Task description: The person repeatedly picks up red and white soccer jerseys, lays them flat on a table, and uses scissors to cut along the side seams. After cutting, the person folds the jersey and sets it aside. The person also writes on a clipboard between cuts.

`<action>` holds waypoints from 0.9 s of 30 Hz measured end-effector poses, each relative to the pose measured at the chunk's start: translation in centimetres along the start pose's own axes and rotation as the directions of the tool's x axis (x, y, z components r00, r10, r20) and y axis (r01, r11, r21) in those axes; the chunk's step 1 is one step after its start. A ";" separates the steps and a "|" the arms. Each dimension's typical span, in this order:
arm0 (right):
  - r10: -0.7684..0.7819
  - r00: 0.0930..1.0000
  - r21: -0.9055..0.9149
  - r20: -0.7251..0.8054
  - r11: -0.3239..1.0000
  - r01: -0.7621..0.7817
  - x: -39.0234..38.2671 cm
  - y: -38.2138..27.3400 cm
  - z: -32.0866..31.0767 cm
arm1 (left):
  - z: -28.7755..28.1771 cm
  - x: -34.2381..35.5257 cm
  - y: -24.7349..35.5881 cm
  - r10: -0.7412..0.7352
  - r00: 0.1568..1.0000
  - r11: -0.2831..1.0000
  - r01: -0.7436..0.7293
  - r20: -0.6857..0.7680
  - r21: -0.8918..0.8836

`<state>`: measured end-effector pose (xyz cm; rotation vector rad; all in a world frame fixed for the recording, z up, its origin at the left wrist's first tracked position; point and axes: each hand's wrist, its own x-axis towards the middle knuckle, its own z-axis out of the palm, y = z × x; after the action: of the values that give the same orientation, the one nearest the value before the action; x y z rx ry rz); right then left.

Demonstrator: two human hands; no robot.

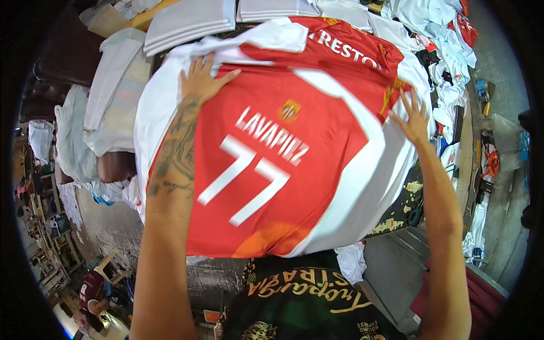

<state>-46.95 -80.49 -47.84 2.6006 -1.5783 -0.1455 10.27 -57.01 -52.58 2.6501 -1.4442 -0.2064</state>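
Note:
A red and white sports jersey (317, 136) lies spread before me, tilted, its back side up with white printed letters and digits and a small yellow crest. White side panels border the red. My left hand (204, 82) rests on the jersey's upper left part near a white sleeve, its fingers spread and thumb stretched out. At the right, my right hand (413, 116) touches the jersey by the red and gold sleeve edge, fingers apart. White fabric (156, 122) lies beneath the jersey. The jersey's lower edge reaches close to my body.
Folded light grey fabric stacks (190, 25) sit along the far side. Plastic-wrapped bundles (116, 90) stand at the left on a dark brown seat. Loose white and coloured cloths (450, 85) pile along the right edge. A person (93, 292) is at the lower left.

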 end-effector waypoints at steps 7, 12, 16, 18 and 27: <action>-0.314 0.925 0.294 0.216 0.924 0.245 -22.1 -13.1 -2.3 | -1.4 -13.8 -6.2 -0.290 0.943 0.957 0.283 -0.162 -0.070; -0.191 0.925 0.039 0.328 0.981 0.189 -17.4 -6.2 0.7 | 0.4 -10.6 -7.3 -0.501 0.859 0.861 0.507 -0.106 0.046; -0.083 0.996 0.056 0.044 0.995 0.080 -2.9 1.1 -1.7 | -1.2 -1.1 -4.7 -0.118 0.986 0.993 0.120 -0.118 0.009; -0.284 0.943 0.120 -0.174 0.944 0.307 -3.4 -0.3 -2.4 | -0.7 -3.1 -3.5 -0.057 0.926 0.997 0.075 -0.374 0.035; -0.343 0.869 0.388 0.357 0.900 0.196 -32.2 -10.2 -2.3 | 2.7 -29.7 -12.8 -0.312 0.918 0.937 0.341 -0.245 0.081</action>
<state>-52.49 -47.11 -45.91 3.2406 -1.4312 -0.5315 4.42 -25.17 -55.49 2.8858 -0.9678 0.1629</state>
